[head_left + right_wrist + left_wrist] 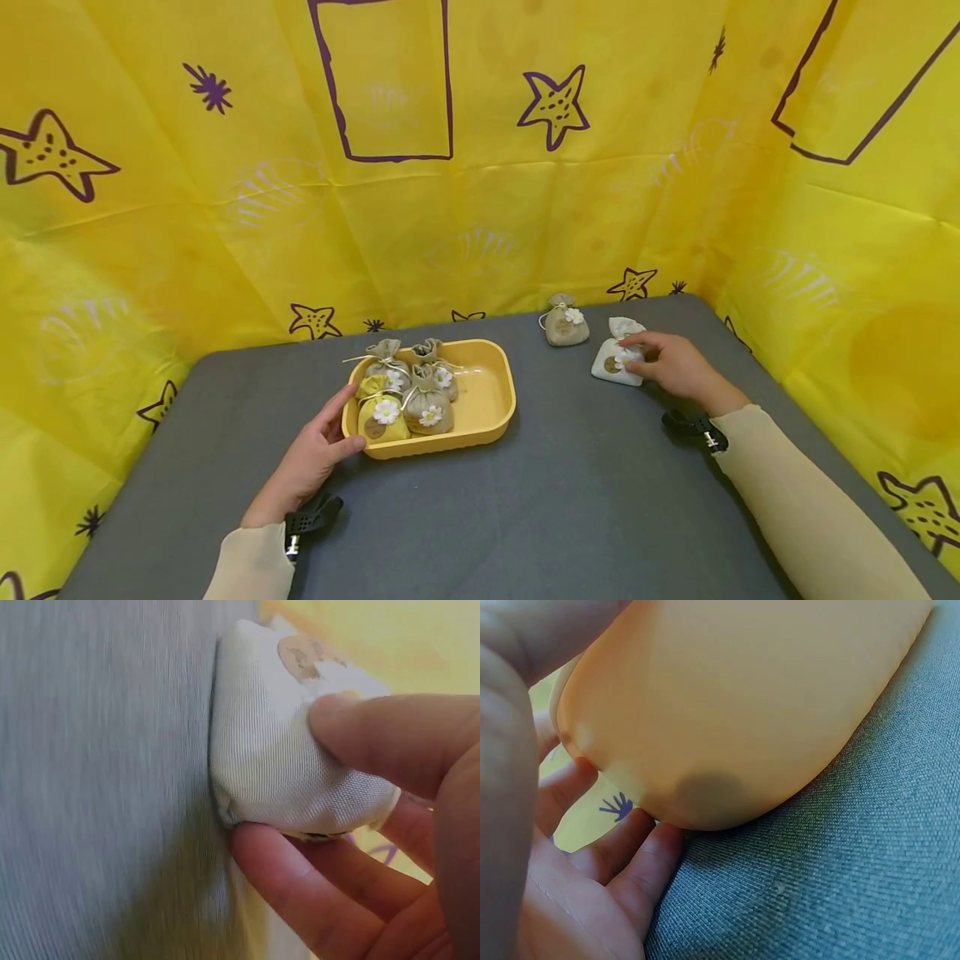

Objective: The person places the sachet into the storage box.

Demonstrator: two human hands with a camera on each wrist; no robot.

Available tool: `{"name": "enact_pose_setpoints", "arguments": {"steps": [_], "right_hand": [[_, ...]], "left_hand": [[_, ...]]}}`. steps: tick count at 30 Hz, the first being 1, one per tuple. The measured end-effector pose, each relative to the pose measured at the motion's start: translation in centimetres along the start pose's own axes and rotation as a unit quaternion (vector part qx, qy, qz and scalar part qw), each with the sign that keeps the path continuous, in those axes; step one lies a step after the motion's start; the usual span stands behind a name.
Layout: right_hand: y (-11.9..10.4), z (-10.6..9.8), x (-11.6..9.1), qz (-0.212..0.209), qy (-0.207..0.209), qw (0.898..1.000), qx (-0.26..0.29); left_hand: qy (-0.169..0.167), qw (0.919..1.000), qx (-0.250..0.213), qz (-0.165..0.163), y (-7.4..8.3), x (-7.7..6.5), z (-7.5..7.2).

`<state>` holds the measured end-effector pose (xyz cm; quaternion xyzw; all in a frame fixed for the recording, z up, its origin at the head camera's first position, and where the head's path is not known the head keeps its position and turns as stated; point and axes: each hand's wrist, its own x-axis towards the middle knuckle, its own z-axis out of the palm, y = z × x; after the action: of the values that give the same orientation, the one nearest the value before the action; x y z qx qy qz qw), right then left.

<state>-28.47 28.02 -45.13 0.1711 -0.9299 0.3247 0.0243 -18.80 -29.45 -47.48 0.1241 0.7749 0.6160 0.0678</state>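
My left hand (309, 454) grips the left end of a yellow plastic tray (489, 392), thumb at the near corner and fingers round the outer wall. In the left wrist view, fingertips (664, 840) touch the tray's side (735, 697). Inside the tray's left half stand a yellow drawstring sachet (377, 427) and several grey-beige ones (427, 408), with white daisies. On the right of the table, my right hand (678, 367) holds a white drawstring sachet (611, 362) between thumb and fingers. The right wrist view has this sachet (262, 750) against the table surface.
A beige sachet (566, 329) with a daisy stands near the table's back edge, left of the white one. The grey-covered table (480, 517) meets yellow patterned cloth (480, 208) at the back and on the right. The tray's right half shows its bare floor.
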Motion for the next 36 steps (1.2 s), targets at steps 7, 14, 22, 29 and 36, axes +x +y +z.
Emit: {"name": "enact_pose_setpoints", "arguments": {"steps": [7,14,22,29,36], "right_hand": [[-2.6,0.5,0.6,0.012,-0.001,0.999,0.03],[-7.9,1.6,2.7,-0.002,0.024,0.997,0.075],[-15.9,4.8,5.7,-0.046,-0.015,0.989,0.141],[-17.6,8.5,8.1,-0.091,-0.06,0.989,0.097],[-17.8,9.3,8.9,-0.081,-0.063,0.993,0.063]], "left_hand": [[-0.001,1.0,-0.002,0.001,-0.1,0.1,0.0],[0.0,1.0,0.0,0.006,-0.5,0.1,-0.2],[0.0,1.0,0.0,0.005,-0.3,0.2,-0.2],[-0.004,0.9999,-0.005,0.008,-0.2,0.2,-0.2],[-0.005,1.0,-0.006,0.005,-0.3,0.2,-0.3]]}}
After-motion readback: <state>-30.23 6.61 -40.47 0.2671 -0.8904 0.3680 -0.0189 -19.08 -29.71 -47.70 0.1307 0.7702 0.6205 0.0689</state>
